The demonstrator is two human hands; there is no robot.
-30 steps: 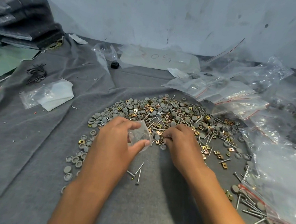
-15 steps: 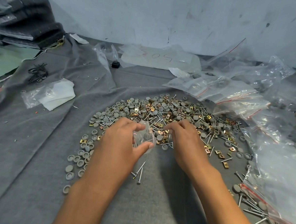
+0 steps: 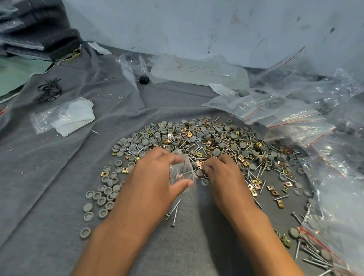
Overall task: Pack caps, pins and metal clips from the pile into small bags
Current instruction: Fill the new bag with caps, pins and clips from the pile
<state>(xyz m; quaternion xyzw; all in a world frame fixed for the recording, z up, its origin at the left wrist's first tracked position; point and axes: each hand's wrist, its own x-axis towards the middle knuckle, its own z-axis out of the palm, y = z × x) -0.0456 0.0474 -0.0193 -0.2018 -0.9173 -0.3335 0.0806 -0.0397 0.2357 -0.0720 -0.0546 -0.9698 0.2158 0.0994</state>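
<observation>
Left hand (image 3: 152, 174) grips small bag (image 3: 182, 172) | contents: possibly caps, blurred

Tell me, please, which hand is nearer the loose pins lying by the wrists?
Left. The left hand lies just above the pins, holding the small bag; the right hand is farther off.

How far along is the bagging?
Done: filled red-striped clear bags heaped at right. In hand: left hand holds a small clear bag; right hand picks at the pile. Left: most of the pile of grey caps, pins and brass clips.
</observation>
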